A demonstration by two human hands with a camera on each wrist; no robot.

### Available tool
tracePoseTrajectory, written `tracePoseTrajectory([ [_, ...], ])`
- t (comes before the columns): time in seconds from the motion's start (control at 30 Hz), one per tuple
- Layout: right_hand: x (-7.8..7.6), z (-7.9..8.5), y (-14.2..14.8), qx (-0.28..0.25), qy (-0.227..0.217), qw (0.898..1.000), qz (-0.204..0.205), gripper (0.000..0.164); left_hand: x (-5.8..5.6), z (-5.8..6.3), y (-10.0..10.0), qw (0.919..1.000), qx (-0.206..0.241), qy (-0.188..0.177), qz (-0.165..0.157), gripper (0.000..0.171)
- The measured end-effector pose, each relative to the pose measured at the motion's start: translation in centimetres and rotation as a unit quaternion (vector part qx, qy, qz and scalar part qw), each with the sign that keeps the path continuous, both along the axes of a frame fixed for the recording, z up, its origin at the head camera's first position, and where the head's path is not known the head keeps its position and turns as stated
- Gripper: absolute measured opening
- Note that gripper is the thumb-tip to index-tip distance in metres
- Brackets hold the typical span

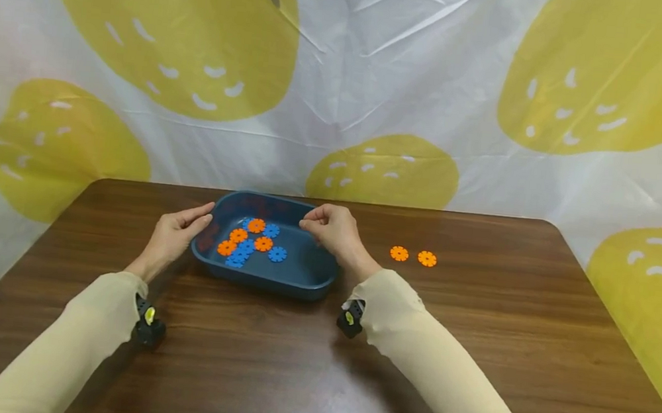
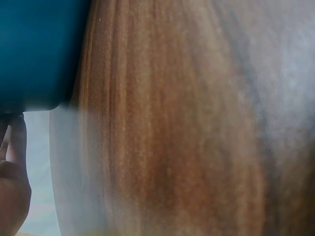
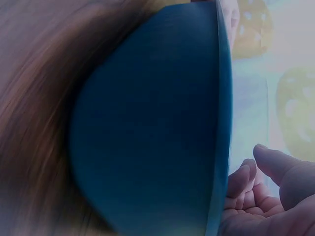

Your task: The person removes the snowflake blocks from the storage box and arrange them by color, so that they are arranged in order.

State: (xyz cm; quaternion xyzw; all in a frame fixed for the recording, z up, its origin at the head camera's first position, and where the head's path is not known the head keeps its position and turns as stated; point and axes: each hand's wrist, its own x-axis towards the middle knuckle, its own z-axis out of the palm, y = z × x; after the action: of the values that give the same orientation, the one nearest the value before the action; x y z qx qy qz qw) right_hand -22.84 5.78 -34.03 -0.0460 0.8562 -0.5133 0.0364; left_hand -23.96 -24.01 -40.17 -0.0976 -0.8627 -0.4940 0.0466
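Observation:
A dark blue plastic basin (image 1: pixel 307 271) stands on the table with several orange (image 1: pixel 263 244) and blue snowflake discs (image 1: pixel 278 254), mostly in its left half. At the basin's left rim, the fairly straight fingers and thumb of my left hand (image 1: pixel 169 237) touch the edge. My right hand (image 1: pixel 337 230) hovers over the right part of the basin. In the right wrist view its fingers (image 3: pixel 241 183) are bent, the thumb stands apart from them, and nothing shows between. Two orange snowflake discs (image 1: pixel 399 253) (image 1: pixel 427 259) lie on the table right of the basin.
The brown wooden table (image 1: pixel 510 330) reaches back to a white cloth with yellow fruit prints (image 1: pixel 382 168). Black wrist cameras (image 1: pixel 350 318) sit on both wrists. The left wrist view shows mainly tabletop and the basin's outer wall (image 2: pixel 37 54).

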Motion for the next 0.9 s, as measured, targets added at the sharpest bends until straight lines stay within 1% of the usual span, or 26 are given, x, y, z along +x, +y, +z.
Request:
tracePoseTrajectory([
  [0.2,-0.5,-0.3,-2.6,-0.038,-0.043,0.998,0.006,0.017,0.0,-0.1,-0.1,1.0000,-0.003,-0.003,0.000,0.049],
  [0.4,-0.9,-1.2,-4.5,-0.048,-0.077,0.996,-0.002,0.017,0.0,0.0,-0.1,1.0000,0.001,-0.007,0.000,0.049],
  [0.63,-1.3,-2.4,-5.6,-0.022,-0.081,0.996,-0.012,0.013,0.1,0.3,0.2,0.9999,0.006,-0.012,-0.003,0.048],
  [0.77,-1.5,-2.8,-6.0,-0.003,-0.078,0.997,-0.013,0.010,0.2,0.4,0.2,0.9998,0.009,-0.015,-0.004,0.047],
  [0.9,-1.6,-2.9,-6.4,0.018,-0.086,0.996,-0.015,0.011,0.3,0.5,0.1,0.9998,0.010,-0.015,-0.001,0.047],
])
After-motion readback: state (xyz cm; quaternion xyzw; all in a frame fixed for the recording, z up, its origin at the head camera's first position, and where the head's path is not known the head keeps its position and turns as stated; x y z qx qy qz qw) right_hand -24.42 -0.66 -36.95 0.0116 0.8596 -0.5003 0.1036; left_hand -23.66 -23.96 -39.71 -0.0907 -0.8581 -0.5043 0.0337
